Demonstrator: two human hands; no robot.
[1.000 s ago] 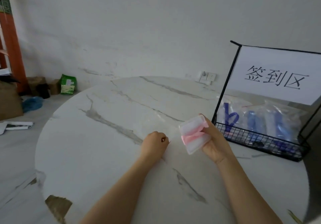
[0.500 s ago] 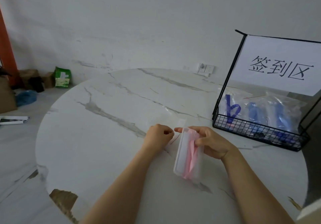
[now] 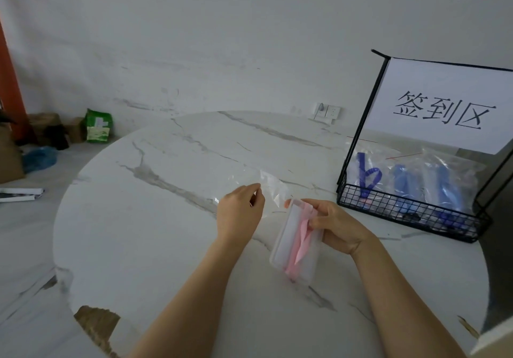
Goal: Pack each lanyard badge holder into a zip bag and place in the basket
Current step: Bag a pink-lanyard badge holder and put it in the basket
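Note:
My right hand grips a clear badge holder with a pink lanyard folded against it, held upright just above the table. My left hand pinches the edge of a clear zip bag, lifted a little off the marble table, right beside the holder's top. A black wire basket stands at the right, holding several bagged blue lanyards.
A white sign with black characters hangs on the basket's tall frame. On the floor at the left lie a green packet, cardboard boxes and a blue bag. The table's front edge is chipped.
My right hand turned the badge holder from flat in the palm to upright and lowered it toward the table. My left hand lifted the zip bag's edge up beside it.

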